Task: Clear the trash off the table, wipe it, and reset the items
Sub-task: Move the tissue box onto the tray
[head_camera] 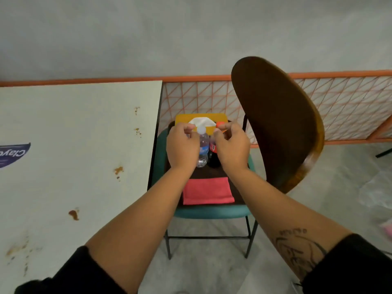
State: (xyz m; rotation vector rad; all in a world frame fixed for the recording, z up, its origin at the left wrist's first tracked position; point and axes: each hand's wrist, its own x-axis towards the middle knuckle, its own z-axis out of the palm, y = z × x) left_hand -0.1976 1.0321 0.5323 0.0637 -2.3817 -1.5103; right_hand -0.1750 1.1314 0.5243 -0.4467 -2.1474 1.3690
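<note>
Both hands' fingers (184,129) were curled narrow at the bottle tops, left hand (182,146) by the water bottle (203,149), right hand (232,145) by the cola (213,160); whether they gripped, I couldn't tell. Both bottles stood on the chair (212,213), the stained counter (74,134) to its left. Thin plastic, likely light and slippery: take the necks.

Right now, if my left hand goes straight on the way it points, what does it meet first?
Most likely the water bottle, whose white cap sits right by the fingertips of your left hand. Beyond it lies the yellow tissue box. Depth is unclear from above.
</note>
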